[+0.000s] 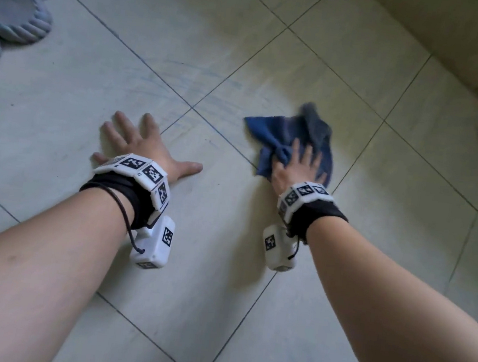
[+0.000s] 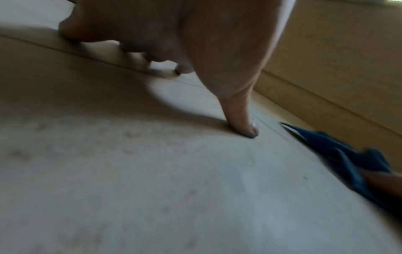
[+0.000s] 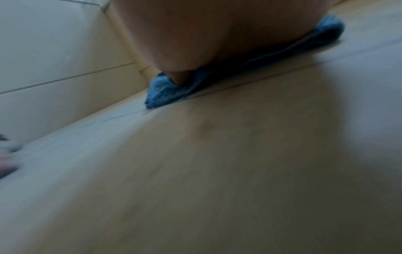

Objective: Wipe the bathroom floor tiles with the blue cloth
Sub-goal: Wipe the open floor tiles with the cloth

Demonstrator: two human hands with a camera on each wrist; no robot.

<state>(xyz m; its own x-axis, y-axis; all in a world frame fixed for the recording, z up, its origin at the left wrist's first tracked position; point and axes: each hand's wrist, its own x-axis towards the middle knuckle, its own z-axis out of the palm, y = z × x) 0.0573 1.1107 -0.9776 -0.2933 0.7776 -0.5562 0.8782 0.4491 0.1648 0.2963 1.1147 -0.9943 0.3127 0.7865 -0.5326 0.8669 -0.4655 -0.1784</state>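
At the centre right of the head view we see the crumpled blue terry cloth (image 1: 291, 139) lying on the pale square floor tiles (image 1: 165, 32), with the right hand (image 1: 295, 169) pressed flat on its near part, fingers straight and spread. Part of the cloth is hidden under the palm, and its far corner is blurred to a greyish smear. Its long axis runs from the lower right toward the upper left of the frame, one corner pointing left. The left hand (image 1: 146, 148) lies flat on bare tile at centre left, fingers splayed and holding nothing, well apart from the cloth. A grey rope-edged mat (image 1: 14, 21) is cut off by the upper left edge. A beige tiled wall base (image 1: 471, 43) crosses the upper right corner; open tile lies between it and the cloth, and more to the left.

In the left wrist view, blurred, we see the left hand (image 2: 195, 43) from beneath, its thumb tip down on the tile. The cloth (image 2: 348, 158) is at the lower right, cut off by the edge.

In the right wrist view, heavily blurred, the right hand (image 3: 206, 34) fills the top and covers most of the cloth (image 3: 165, 91), which shows only as a thin blue strip under the palm. The fingers cannot be made out here.
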